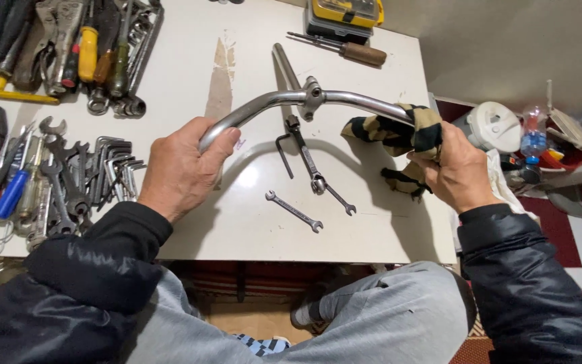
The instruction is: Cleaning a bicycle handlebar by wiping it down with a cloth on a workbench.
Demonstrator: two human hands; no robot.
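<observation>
Left hand (182, 168) has its grip wrapped tight round the left end of a curved chrome handlebar (264, 102), held up just above the white tabletop (190, 61). Right hand (454, 176) is clamped on a striped black-and-tan rag (399, 135) bunched round the bar's right end. Under the bar lie a few small spanners (295, 211) and a hex key (283, 154). A whole pile of wrenches and screwdrivers (69, 182) sits off to the left.
</observation>
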